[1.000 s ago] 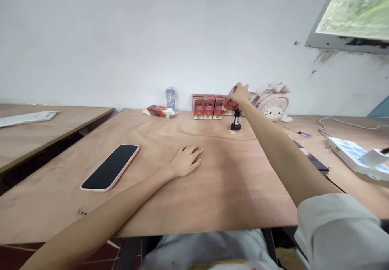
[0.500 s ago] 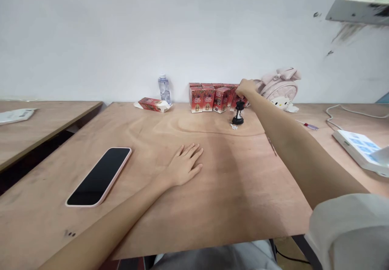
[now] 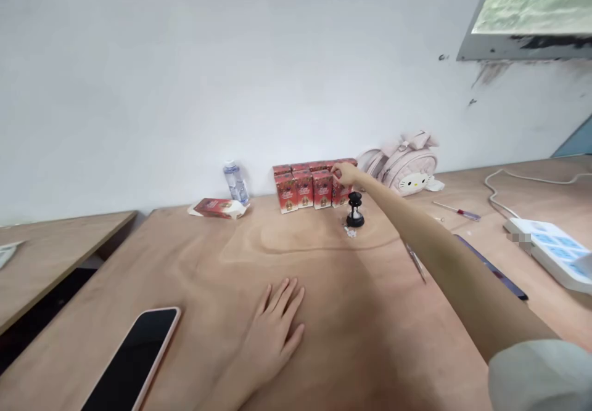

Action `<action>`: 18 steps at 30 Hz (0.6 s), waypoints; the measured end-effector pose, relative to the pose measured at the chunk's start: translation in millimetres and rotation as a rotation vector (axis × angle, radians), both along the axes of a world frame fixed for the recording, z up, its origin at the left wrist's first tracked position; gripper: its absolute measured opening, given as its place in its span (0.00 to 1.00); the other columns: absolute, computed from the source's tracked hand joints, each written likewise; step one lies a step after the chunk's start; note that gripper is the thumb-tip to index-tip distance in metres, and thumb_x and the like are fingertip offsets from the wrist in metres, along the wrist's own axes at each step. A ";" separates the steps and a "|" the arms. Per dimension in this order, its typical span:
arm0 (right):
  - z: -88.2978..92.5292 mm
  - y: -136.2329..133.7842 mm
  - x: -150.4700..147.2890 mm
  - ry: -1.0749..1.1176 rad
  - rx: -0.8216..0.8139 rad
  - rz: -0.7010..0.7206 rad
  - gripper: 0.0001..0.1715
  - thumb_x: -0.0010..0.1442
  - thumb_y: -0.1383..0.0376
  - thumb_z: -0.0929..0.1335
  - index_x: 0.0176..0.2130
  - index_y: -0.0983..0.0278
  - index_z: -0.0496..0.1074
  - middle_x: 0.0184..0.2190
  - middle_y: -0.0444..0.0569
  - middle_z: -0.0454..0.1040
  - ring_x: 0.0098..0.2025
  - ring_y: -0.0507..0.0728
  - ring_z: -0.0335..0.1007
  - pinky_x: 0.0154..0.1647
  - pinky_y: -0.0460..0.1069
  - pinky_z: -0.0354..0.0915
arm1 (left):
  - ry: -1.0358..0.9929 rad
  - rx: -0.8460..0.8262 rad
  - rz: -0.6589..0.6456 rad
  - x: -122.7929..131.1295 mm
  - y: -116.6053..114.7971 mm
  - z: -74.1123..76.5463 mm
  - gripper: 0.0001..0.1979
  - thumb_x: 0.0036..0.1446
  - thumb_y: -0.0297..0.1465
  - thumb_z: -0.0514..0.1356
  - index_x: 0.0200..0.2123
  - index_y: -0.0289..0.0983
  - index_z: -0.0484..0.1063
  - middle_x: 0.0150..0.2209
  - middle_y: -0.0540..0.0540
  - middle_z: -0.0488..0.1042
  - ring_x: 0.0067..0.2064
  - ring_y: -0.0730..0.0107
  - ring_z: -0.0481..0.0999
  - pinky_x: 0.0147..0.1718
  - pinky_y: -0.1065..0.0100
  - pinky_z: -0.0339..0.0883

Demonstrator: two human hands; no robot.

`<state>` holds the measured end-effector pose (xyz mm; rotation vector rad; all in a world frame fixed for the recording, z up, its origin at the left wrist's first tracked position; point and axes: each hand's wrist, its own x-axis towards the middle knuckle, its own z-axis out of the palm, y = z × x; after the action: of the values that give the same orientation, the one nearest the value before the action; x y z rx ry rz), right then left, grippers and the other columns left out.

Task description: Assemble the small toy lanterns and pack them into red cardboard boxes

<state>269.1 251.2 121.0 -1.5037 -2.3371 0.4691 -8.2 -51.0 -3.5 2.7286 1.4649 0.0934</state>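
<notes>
My left hand [image 3: 272,331] rests palm down on the wooden table [image 3: 333,294], fingers stretched and holding nothing. At the far side, my right hand [image 3: 346,174] has its fingers closed at the top of the rightmost front red box [image 3: 340,196]. Beside it in the front row is another upright red box [image 3: 322,190], with more red boxes [image 3: 296,193] to its left and a second row behind. Just in front of the right hand stands a small black lantern-shaped figure [image 3: 355,209], with a small white piece [image 3: 350,232] lying before it.
A phone [image 3: 132,362] lies at front left. An opened red carton [image 3: 217,208] and a clear bottle [image 3: 235,183] are at back left. On the right are a pink bag [image 3: 407,167], a screwdriver [image 3: 462,213], tweezers [image 3: 416,263], a dark phone [image 3: 494,269] and a power strip [image 3: 555,244].
The view has tilted upward. My right hand has shifted left along the boxes, and the turned front box now stands straighter in line. My left hand stays flat on the table.
</notes>
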 end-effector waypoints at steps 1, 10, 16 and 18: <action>-1.2 2.2 0.4 -0.034 0.044 -0.046 0.17 0.60 0.63 0.68 0.49 0.65 0.70 0.48 0.54 0.74 0.48 0.58 0.68 0.52 0.51 0.63 | -0.001 0.041 -0.015 -2.7 0.5 -2.9 0.29 0.65 0.40 0.46 0.67 0.42 0.47 0.67 0.45 0.51 0.67 0.56 0.55 0.63 0.47 0.54; -13.3 6.7 -2.8 -0.163 0.186 -0.049 0.32 0.54 0.74 0.66 0.57 0.60 0.62 0.56 0.59 0.61 0.50 0.66 0.70 0.51 0.57 0.67 | 0.033 0.175 -0.067 -0.3 18.6 -0.2 0.36 0.63 0.38 0.49 0.68 0.47 0.32 0.65 0.48 0.56 0.62 0.59 0.65 0.57 0.56 0.66; -29.0 1.0 -23.1 -0.307 0.260 -0.045 0.66 0.41 0.60 0.78 0.67 0.60 0.42 0.67 0.67 0.42 0.66 0.86 0.39 0.56 0.79 0.49 | 0.016 0.043 -0.027 11.6 19.5 6.2 0.34 0.64 0.36 0.48 0.68 0.46 0.35 0.67 0.48 0.52 0.66 0.57 0.58 0.61 0.49 0.59; -34.1 7.1 -31.3 -0.353 0.319 0.076 0.72 0.38 0.55 0.79 0.68 0.54 0.38 0.69 0.61 0.38 0.67 0.87 0.32 0.57 0.83 0.40 | 0.003 -0.011 0.006 13.7 16.5 7.9 0.32 0.65 0.36 0.48 0.68 0.46 0.37 0.68 0.49 0.50 0.67 0.58 0.55 0.62 0.47 0.56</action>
<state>237.8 258.3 86.9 -1.4381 -2.5827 -0.1658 5.5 -34.5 4.4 2.7173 1.4700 0.0822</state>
